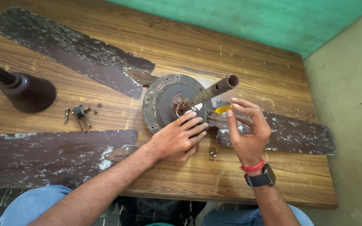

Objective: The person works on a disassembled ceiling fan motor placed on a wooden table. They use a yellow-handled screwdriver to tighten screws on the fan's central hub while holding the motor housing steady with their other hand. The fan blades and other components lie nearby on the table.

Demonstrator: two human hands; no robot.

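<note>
Seemingly midway: in the head view, the fan motor [173, 102] at the counter [248, 67] centre is steadied under the flat, spread left hand [177, 140]; the right hand [248, 132] pinches a yellow-handled screwdriver [223, 109]. Blades [76, 50] remain attached; the canopy cover [24, 88] and loose screws [80, 114] lie left.

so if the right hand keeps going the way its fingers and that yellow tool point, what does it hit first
Most likely the rusty pipe rising from the fan motor. The right hand aims its yellow tool left toward the pipe's base, though depth is hard to judge.

Left hand [177, 140] rests on the fan motor [168, 100]; right hand [246, 129] pinches a yellow screwdriver [223, 109].
</note>
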